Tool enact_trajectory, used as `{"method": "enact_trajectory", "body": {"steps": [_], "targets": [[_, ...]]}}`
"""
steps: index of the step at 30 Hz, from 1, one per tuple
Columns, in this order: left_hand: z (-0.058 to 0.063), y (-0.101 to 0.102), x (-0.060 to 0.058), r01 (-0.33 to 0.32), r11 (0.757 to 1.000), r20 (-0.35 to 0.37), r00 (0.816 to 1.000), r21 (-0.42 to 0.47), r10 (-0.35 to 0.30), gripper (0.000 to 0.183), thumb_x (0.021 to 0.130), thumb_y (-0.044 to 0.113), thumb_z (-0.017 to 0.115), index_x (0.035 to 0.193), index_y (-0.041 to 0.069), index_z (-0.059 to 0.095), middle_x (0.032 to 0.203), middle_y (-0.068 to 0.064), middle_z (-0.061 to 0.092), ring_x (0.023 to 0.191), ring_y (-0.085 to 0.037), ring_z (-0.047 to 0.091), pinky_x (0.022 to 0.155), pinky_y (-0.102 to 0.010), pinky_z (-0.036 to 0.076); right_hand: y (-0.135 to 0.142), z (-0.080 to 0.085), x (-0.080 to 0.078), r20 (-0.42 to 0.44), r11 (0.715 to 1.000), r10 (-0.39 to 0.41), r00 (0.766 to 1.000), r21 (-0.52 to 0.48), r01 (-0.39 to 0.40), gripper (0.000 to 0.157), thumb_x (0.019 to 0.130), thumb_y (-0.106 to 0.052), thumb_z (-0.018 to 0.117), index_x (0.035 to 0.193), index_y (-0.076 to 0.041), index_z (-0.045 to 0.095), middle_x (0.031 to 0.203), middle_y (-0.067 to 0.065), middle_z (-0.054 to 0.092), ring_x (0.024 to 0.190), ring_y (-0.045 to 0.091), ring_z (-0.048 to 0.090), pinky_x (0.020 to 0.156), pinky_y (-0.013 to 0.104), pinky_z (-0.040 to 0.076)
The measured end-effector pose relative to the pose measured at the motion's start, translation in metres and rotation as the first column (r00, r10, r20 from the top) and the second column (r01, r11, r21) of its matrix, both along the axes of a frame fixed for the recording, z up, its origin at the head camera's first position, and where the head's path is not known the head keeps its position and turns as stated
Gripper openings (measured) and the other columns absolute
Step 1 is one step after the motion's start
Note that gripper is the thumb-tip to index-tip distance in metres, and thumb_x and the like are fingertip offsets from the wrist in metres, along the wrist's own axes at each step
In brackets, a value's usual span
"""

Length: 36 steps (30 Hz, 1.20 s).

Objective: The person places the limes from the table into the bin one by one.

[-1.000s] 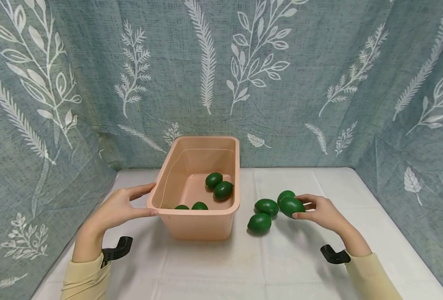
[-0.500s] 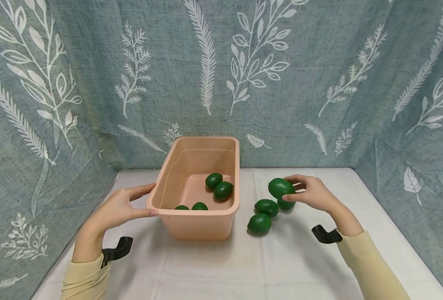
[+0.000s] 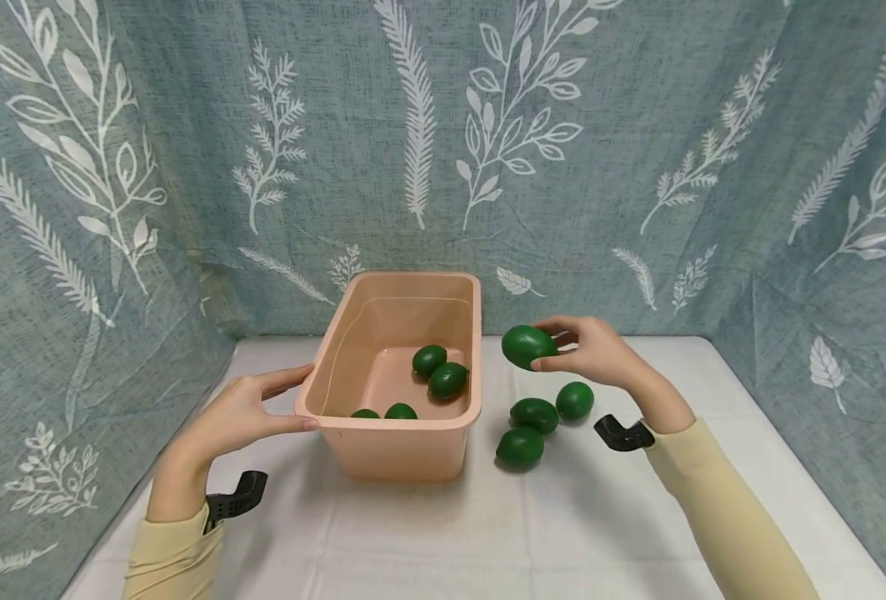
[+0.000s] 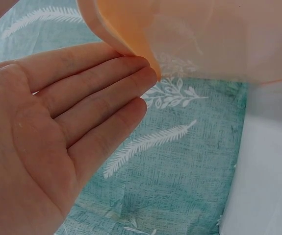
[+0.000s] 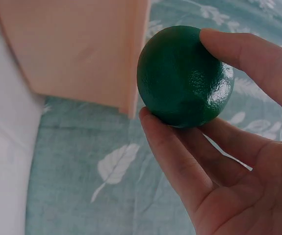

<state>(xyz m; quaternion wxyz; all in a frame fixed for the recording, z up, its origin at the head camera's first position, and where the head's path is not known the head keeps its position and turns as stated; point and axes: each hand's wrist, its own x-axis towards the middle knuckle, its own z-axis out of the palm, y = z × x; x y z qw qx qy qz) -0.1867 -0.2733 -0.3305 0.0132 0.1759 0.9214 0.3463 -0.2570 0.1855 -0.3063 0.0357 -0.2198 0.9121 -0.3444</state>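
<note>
My right hand (image 3: 596,354) holds a dark green lime (image 3: 528,347) between thumb and fingertips, raised above the table just right of a peach plastic bin (image 3: 397,450). Close up, the glossy lime (image 5: 182,76) overlaps nothing of the bin wall (image 5: 72,49) beside it. My left hand (image 3: 236,417) rests at the bin's front left corner, thumb toward the front and fingers along the side. Its fingers (image 4: 101,100) look straight, with the tips at the rim. Inside the bin lie several limes (image 3: 448,381), two near the right wall and others partly hidden behind the front rim.
Three limes lie on the white table right of the bin: a front one (image 3: 520,447), a middle one (image 3: 534,415) and one farther right (image 3: 574,401). A grey-green leaf-patterned curtain (image 3: 608,167) hangs behind the table and along both sides.
My right hand has lifted the lime up and to the left, away from the others and toward the bin. The left hand and the bin have stayed in place.
</note>
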Motion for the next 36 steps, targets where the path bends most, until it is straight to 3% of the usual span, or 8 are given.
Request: {"method": "enact_trajectory", "body": {"steps": [13,19,26,36], "targets": [[-0.001,-0.001,-0.001,0.016,1.000,0.000,1.000,0.017,-0.016,0.075,0.078,0.042,0.077,0.140,0.011,0.048,0.140,-0.008,0.051,0.132,-0.037,0.043,0.102,-0.056,0.041,-0.039,0.021,-0.020,0.018,0.998,0.069,0.997,-0.011,-0.068,0.059,0.078,-0.040,0.076,0.129,-0.018,0.058,0.121,0.006,0.062,0.108,0.023,0.063,0.080,0.037,0.057],[0.000,0.000,0.000,0.014,1.000,-0.003,1.000,0.012,-0.014,0.075,0.078,0.042,0.077,0.140,0.011,0.048,0.140,-0.009,0.051,0.132,-0.037,0.043,0.102,-0.056,0.041,-0.057,0.027,-0.028,0.030,0.994,0.108,0.994,-0.015,-0.108,0.058,0.079,-0.040,0.075,0.130,-0.017,0.058,0.124,0.005,0.061,0.111,0.023,0.062,0.084,0.038,0.056],[-0.001,-0.001,0.001,0.014,1.000,0.006,1.000,0.018,-0.014,0.075,0.078,0.042,0.077,0.140,0.012,0.048,0.140,-0.008,0.051,0.132,-0.037,0.043,0.102,-0.057,0.040,-0.081,0.031,-0.036,0.066,0.987,0.158,0.985,-0.035,-0.156,0.056,0.080,-0.036,0.075,0.129,-0.017,0.058,0.124,0.003,0.061,0.111,0.022,0.062,0.085,0.036,0.056],[-0.001,-0.001,0.000,0.021,0.999,0.010,1.000,0.028,-0.022,0.076,0.077,0.042,0.077,0.141,0.011,0.048,0.141,-0.009,0.050,0.132,-0.037,0.042,0.102,-0.058,0.039,-0.120,0.033,-0.044,0.029,0.974,0.224,0.974,-0.022,-0.224,0.053,0.081,-0.033,0.075,0.128,-0.015,0.060,0.121,0.002,0.063,0.108,0.020,0.063,0.087,0.032,0.055]]}}
